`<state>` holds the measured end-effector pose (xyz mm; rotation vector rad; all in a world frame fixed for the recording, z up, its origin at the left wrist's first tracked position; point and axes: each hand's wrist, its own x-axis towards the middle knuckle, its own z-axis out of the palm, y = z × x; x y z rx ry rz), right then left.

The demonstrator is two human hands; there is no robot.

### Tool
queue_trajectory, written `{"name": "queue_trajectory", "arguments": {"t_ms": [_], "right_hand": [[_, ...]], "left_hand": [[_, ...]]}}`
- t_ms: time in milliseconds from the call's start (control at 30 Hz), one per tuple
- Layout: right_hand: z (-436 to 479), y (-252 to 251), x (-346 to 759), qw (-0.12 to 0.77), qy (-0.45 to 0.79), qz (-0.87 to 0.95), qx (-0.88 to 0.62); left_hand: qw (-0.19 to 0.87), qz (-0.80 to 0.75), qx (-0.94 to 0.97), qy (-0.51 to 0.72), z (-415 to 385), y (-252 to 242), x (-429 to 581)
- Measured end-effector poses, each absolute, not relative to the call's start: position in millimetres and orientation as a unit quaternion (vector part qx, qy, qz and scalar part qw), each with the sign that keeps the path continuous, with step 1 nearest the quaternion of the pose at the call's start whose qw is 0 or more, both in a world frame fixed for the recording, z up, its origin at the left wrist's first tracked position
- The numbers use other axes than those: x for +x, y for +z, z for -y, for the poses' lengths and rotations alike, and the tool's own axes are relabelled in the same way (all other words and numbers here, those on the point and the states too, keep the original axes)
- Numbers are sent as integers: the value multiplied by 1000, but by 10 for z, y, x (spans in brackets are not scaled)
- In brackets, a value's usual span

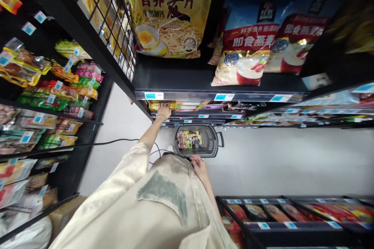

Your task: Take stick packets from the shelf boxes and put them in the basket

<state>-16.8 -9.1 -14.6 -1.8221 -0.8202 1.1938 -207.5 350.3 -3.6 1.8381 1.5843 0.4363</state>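
My left hand (164,111) reaches to a lower shelf, its stretched fingers against a yellow package (153,106) there. The shelf above partly covers that package. My right hand (199,165) hangs by my waist, close to the near rim of a grey shopping basket (210,147). Its fingers are loosely bent and apart, with nothing visible in them. Inside the basket, on the left side, lie several small packets (189,139) in mixed colours. The basket's handle (221,139) points to the right.
Above my left hand juts a black shelf (175,76) with a yellow cereal bag (172,15) and blue-and-red oatmeal bags (245,42). A wire mesh panel (117,19) and snack racks (58,97) stand left. A black cable (111,141) crosses the left side. Another display (280,218) is at lower right.
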Motion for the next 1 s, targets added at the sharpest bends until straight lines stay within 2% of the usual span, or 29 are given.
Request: {"name": "queue_trajectory", "arguments": {"t_ms": [267,467,633,733,900,967,1000], "right_hand": [[194,-173,-204,403,450,347,-717],[292,-251,-204,388,457,349,-721],[410,-350,-162,371,467,347,-724],[532,-441,-119,366,463,340,-732],[762,-585,-33,305,482,317,-758],[831,-631,3,278,489,303,-769],[860,-653,21,268,491,296,-774]], "left_hand": [[303,-645,693,112,-3703,-22,-2010],[231,-683,689,67,-3616,-80,-2137],[245,-701,670,13,-3763,-71,-2102],[249,-713,654,51,-3772,-77,-2036],[213,-745,582,246,-3154,-202,-1849],[231,-741,584,235,-2675,-305,-1714],[252,-722,617,185,-2410,-364,-1635]]}}
